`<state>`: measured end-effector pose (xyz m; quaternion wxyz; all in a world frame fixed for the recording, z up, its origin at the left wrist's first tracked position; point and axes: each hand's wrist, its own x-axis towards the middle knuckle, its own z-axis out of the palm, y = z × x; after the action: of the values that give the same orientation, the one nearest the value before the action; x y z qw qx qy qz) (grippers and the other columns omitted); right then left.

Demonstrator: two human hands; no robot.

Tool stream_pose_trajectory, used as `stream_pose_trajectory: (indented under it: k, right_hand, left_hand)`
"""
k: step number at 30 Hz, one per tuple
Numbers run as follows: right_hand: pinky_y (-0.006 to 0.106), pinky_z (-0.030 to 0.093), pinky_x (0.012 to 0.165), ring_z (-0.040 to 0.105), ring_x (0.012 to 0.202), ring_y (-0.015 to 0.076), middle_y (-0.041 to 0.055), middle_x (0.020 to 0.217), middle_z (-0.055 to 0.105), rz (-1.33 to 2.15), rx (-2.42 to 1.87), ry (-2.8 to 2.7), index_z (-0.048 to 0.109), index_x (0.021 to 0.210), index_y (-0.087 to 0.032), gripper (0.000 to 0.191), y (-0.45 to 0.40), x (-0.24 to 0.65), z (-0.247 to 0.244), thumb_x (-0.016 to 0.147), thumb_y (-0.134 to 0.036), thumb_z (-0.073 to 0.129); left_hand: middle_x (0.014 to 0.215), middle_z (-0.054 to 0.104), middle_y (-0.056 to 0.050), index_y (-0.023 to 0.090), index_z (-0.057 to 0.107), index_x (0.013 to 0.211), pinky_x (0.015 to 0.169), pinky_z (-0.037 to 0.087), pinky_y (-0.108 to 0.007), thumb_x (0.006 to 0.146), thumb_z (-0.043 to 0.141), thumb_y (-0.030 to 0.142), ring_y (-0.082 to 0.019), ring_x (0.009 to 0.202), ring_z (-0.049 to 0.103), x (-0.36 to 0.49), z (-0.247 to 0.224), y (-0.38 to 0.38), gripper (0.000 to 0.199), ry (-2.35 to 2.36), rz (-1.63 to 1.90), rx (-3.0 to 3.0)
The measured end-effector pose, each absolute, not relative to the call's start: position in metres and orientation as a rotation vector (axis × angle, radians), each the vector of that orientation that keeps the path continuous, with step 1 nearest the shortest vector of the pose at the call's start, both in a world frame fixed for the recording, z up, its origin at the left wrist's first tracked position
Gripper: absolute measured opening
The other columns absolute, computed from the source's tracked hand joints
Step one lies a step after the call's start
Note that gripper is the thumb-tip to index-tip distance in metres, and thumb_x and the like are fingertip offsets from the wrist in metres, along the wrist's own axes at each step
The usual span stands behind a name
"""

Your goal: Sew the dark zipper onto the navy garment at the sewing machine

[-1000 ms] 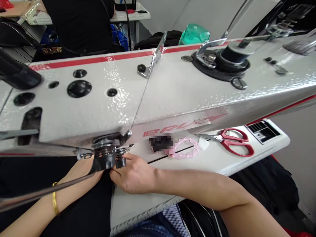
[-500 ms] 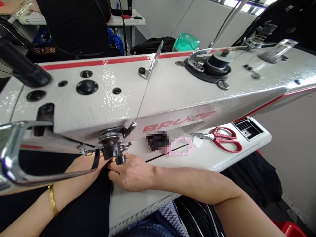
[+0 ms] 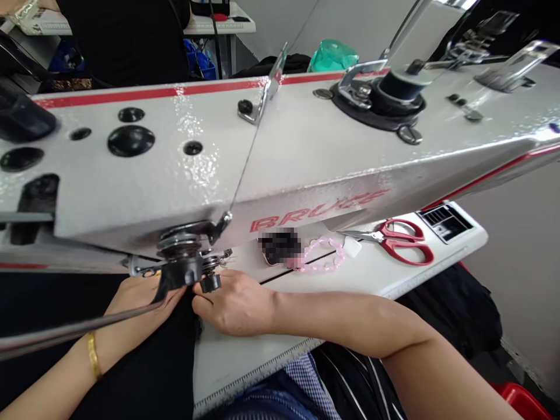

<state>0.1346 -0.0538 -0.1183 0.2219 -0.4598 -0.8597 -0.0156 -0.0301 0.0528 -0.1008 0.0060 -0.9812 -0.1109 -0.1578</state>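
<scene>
Cloth (image 3: 149, 373), black and matte with a slightly frayed edge, covers the near left of the white desk (image 3: 249, 359), under the head of the sewing machine (image 3: 271, 163). I have my left hand (image 3: 140, 297) laid on it, palm down, a smooth gold bangle (image 3: 93, 356) at the wrist; metal parts hide its fingertips, so I cannot tell whether it grips. My right hand (image 3: 236, 303) is curled, thumb at the cloth's right edge, but a ridged black knob (image 3: 210, 283) covers the index fingertip and I cannot tell if the fingers pinch.

Glossy, pebbled white enamel coats the machine, with a red stripe and red lettering. On its top I see a round spool (image 3: 402, 87) wound with dark thread and a bent metal thread guide (image 3: 266, 93).

Right of my right hand lie a dark, pixelated object (image 3: 280, 246), a loop of translucent pink beads (image 3: 322, 255), a white rounded square (image 3: 352, 247) and scissors (image 3: 406, 242) with red looped handles, their blades pointing left.

Beyond the machine sits a translucent green container (image 3: 333, 56), its contents unclear to me. A blue plastic bin (image 3: 203, 63) stands at far left near a person in black (image 3: 125, 41). At the near right corner, a glossy red plastic object (image 3: 520, 399) is partly in view.
</scene>
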Motion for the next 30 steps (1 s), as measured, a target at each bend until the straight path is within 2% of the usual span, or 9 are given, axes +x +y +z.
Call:
stream_pose_trajectory:
  k: [3,9,15,18,23,30]
  right_hand:
    - [0.028,0.038,0.067,0.050,0.071,0.0140,0.0019,0.073,0.053,-0.066,-1.264,-2.341,0.049,0.069,-0.016,0.025,-0.0539,0.1360,-0.1176,0.088,-0.011,0.035]
    - [0.029,0.038,0.067,0.049,0.068,0.0146,0.0021,0.069,0.052,-0.127,-1.257,-2.309,0.050,0.069,-0.016,0.026,-0.0535,0.1362,-0.1198,0.088,-0.010,0.034]
    - [0.029,0.037,0.065,0.049,0.068,0.0150,0.0021,0.070,0.052,-0.136,-1.259,-2.293,0.050,0.069,-0.016,0.024,-0.0534,0.1361,-0.1195,0.087,-0.010,0.037]
    - [0.028,0.037,0.065,0.049,0.068,0.0147,0.0020,0.069,0.052,-0.148,-1.250,-2.285,0.050,0.068,-0.016,0.024,-0.0532,0.1360,-0.1193,0.087,-0.010,0.037]
    - [0.028,0.037,0.067,0.049,0.069,0.0143,0.0018,0.071,0.053,-0.136,-1.246,-2.290,0.050,0.068,-0.016,0.024,-0.0527,0.1363,-0.1201,0.088,-0.011,0.037]
    - [0.028,0.035,0.067,0.049,0.071,0.0149,0.0012,0.069,0.052,-0.142,-1.243,-2.301,0.052,0.071,-0.016,0.021,-0.0532,0.1402,-0.1188,0.088,-0.012,0.040]
  left_hand:
    - [0.050,0.053,0.001,0.021,0.057,0.065,0.048,0.037,-0.028,0.089,0.034,0.023,-0.015,0.047,0.051,-0.0330,-0.1015,0.0524,0.034,-0.346,-0.454,-3.061]
    - [0.047,0.052,0.003,0.020,0.060,0.085,0.048,0.038,-0.029,0.090,0.034,0.023,-0.014,0.040,0.049,-0.0333,-0.1017,0.0530,0.028,-0.267,-0.434,-2.978]
    - [0.061,0.064,0.002,0.021,0.059,0.075,0.047,0.041,-0.027,0.090,0.033,0.025,-0.013,0.045,0.055,-0.0293,-0.0984,0.0526,0.030,-0.312,-0.519,-3.026]
    - [0.058,0.064,0.003,0.021,0.060,0.079,0.049,0.042,-0.026,0.090,0.036,0.024,-0.013,0.047,0.057,-0.0282,-0.0976,0.0524,0.026,-0.317,-0.590,-3.047]
    - [0.054,0.062,0.002,0.020,0.060,0.074,0.044,0.040,-0.025,0.090,0.036,0.023,-0.013,0.043,0.054,-0.0285,-0.0978,0.0519,0.028,-0.320,-0.545,-3.022]
    - [0.054,0.060,0.001,0.016,0.060,0.085,0.047,0.041,-0.027,0.088,0.040,0.019,-0.014,0.045,0.053,-0.0290,-0.0984,0.0514,0.020,-0.274,-0.536,-3.014]
